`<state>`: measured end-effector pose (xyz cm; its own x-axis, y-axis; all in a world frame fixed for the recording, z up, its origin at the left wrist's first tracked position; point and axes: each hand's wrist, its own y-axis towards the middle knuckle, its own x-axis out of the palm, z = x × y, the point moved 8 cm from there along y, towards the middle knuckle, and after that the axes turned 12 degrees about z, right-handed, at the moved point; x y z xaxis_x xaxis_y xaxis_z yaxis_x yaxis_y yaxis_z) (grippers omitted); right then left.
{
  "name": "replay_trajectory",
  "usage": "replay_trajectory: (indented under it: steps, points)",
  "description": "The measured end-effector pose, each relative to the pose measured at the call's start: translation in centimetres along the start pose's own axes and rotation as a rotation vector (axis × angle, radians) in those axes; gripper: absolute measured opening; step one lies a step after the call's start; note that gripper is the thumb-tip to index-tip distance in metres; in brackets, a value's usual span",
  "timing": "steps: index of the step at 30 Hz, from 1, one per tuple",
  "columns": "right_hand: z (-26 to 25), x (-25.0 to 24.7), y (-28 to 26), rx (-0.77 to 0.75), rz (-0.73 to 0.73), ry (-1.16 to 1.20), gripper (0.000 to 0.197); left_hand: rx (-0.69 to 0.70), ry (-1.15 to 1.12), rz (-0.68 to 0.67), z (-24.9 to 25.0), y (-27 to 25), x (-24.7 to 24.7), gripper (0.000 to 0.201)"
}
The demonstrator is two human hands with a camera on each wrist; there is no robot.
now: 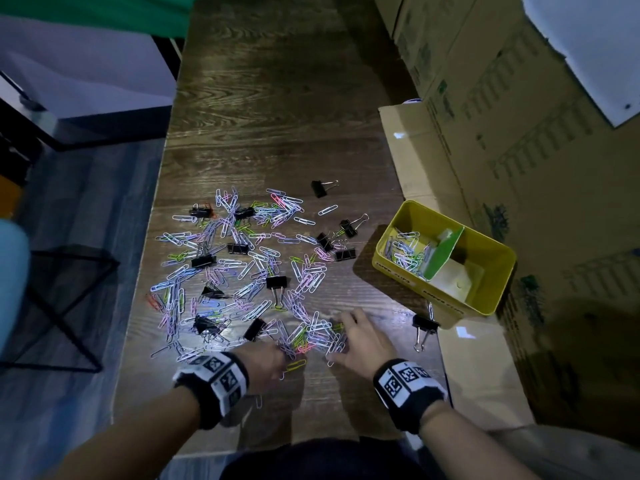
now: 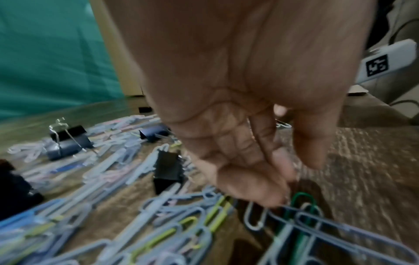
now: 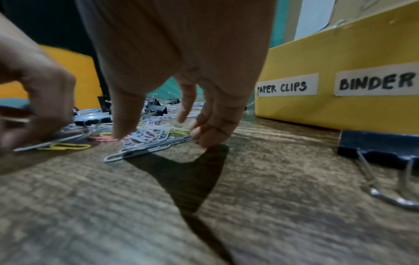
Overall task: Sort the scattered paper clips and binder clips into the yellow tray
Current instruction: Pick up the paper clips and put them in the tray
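Note:
Several pastel paper clips (image 1: 242, 271) and black binder clips (image 1: 276, 282) lie scattered across the dark wooden table. The yellow tray (image 1: 394, 268) stands at the right, split by a green divider (image 1: 445, 252), with paper clips in its left compartment. Its front (image 3: 340, 111) is labelled "PAPER CLIPS" and "BINDER". My left hand (image 1: 280, 355) (image 2: 290, 184) pinches paper clips at the near heap (image 1: 317, 336). From the right, my right hand (image 1: 341, 337) (image 3: 158, 138) cups the same heap between thumb and curled fingers. One binder clip (image 1: 425, 325) (image 3: 374, 152) lies by the tray's near corner.
Cardboard boxes (image 1: 519, 133) stand stacked along the right, and flat cardboard (image 1: 408, 157) lies under the tray. A black wire-frame stand (image 1: 69, 306) sits on the floor past the table's left edge (image 1: 152, 237). A green cloth (image 1: 97, 12) hangs at the back left.

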<state>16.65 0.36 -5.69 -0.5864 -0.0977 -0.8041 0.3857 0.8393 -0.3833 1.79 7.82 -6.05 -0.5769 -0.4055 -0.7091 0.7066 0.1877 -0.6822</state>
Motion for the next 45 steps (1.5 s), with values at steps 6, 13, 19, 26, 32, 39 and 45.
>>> replay_trajectory:
  steps: [6, 13, 19, 26, 32, 39, 45]
  points:
    - [-1.2, 1.5, -1.1, 0.015, 0.065, -0.154, 0.115, 0.075, -0.162, 0.246, 3.0, 3.2, -2.6, 0.018]
    - [-1.9, 1.7, -1.3, 0.028, 0.159, -0.131, 0.084, 0.029, -0.064, 0.430, 1.4, 3.4, -4.9, 0.073]
    - [-1.8, 1.6, -0.6, 0.007, 0.136, 0.005, 0.049, 0.041, 0.017, 0.383, 2.2, 3.8, -4.5, 0.051]
    - [-1.9, 1.1, -0.1, -0.077, 0.152, -0.036, 0.026, 0.082, -0.256, 0.494, 0.6, 4.1, -4.8, 0.021]
    - [-1.5, 0.0, -0.1, -0.039, 0.176, 0.066, 0.027, 0.091, -0.458, 0.586, -0.4, 3.3, -6.1, 0.015]
    - [0.9, -0.7, 0.4, 0.131, 0.260, 0.368, 0.014, -0.291, -1.014, 0.564, -3.6, 2.3, -6.0, 0.020]
    - [3.5, -0.3, 0.3, 0.303, 0.307, 0.582, 0.021, -0.432, -1.358, 0.503, -4.9, 2.1, -4.9, 0.017]
